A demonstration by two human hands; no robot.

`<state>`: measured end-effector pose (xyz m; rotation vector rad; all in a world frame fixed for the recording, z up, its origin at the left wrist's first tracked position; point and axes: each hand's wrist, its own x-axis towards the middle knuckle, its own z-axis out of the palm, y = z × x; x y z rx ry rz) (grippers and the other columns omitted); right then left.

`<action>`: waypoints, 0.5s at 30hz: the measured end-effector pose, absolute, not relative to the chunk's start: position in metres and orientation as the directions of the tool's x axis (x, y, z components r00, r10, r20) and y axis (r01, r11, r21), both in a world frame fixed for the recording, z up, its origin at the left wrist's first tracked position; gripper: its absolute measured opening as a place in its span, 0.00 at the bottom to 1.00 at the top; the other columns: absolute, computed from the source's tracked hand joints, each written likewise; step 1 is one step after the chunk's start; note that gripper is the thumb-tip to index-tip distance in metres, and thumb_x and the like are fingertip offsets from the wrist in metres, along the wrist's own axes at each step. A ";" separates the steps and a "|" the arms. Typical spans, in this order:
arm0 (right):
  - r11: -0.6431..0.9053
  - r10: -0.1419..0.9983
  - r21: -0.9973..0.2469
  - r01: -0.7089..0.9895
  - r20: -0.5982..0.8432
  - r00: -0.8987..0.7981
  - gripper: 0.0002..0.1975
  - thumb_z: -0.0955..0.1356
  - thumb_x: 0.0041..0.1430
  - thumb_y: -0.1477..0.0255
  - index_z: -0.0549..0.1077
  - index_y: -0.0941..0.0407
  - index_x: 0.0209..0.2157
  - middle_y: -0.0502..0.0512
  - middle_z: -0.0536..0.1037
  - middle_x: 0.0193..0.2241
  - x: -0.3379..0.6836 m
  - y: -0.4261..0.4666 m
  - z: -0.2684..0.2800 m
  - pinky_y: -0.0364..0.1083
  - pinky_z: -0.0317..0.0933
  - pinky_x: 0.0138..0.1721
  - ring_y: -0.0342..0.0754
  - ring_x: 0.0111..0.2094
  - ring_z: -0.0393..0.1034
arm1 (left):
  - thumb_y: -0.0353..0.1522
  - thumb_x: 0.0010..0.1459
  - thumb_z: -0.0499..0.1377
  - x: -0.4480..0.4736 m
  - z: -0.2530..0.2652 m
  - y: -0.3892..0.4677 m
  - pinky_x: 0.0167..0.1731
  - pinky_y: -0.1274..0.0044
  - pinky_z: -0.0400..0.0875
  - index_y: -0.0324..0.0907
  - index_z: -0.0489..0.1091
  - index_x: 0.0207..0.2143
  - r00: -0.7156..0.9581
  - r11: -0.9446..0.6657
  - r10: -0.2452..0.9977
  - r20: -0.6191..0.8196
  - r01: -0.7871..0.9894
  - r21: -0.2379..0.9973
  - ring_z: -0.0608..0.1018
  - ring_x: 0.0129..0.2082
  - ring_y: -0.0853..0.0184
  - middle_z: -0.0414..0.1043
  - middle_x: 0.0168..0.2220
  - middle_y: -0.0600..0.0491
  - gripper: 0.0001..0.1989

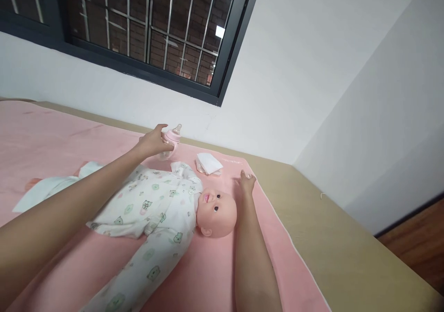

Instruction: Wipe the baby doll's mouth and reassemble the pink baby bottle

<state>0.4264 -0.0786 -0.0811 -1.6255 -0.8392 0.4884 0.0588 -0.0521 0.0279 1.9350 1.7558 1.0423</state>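
A baby bottle (172, 135) with a pink collar and a clear teat is held in the left hand (154, 141), whose fingers and thumb are closed around its side; the teat is pointed upward and leaned slightly to the right. Whether the bottle is rested on the pink mat (208, 275) or lifted just off it cannot be told. The right hand (248, 181) is placed near the mat's far right corner, with thumb and fingers parted and loosely bent, and nothing is seen to be gripped by it; whether the mat is touched by its fingertips cannot be made out. Between the two hands, a folded white tissue (209, 163) is laid on the mat, well within its edge. A baby doll (217, 212) is laid on its back, its bald head set just beside the right forearm and its body partly covered from view by the left forearm. The doll is dressed in a white long-sleeved top (166, 201) printed with green and pink bears, and one sleeve is stretched toward the lower edge of the view. The mat is spread over a light wooden surface (301, 201), above which a dark-framed window (219, 92) is set in the white wall (277, 71).
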 end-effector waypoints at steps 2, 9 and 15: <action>0.084 0.733 -0.995 0.051 0.096 0.674 0.33 0.68 0.57 0.52 0.59 0.57 0.55 0.65 0.69 0.55 0.419 -0.080 -0.060 0.47 0.73 0.48 0.49 0.47 0.76 | 0.38 0.42 0.62 0.064 0.033 -0.070 0.52 0.66 0.67 0.46 0.56 0.66 0.012 -0.264 0.936 0.353 0.685 0.679 0.76 0.52 0.52 0.73 0.54 0.48 0.46; 0.500 0.838 -0.856 -0.132 0.440 0.322 0.29 0.77 0.48 0.57 0.69 0.49 0.50 0.53 0.73 0.52 0.350 -0.124 0.041 0.51 0.70 0.55 0.49 0.54 0.71 | 0.37 0.43 0.64 0.086 0.042 -0.116 0.47 0.69 0.70 0.47 0.64 0.62 0.238 -0.513 0.858 0.455 0.422 0.748 0.77 0.50 0.54 0.75 0.52 0.50 0.40; 0.641 0.767 -0.767 -0.014 0.641 0.010 0.35 0.75 0.52 0.54 0.63 0.45 0.59 0.55 0.73 0.56 0.293 -0.171 0.072 0.58 0.63 0.61 0.53 0.60 0.67 | 0.35 0.43 0.65 0.092 0.046 -0.143 0.53 0.65 0.67 0.46 0.61 0.63 0.355 -0.613 0.787 0.505 0.346 0.711 0.74 0.55 0.52 0.75 0.53 0.48 0.42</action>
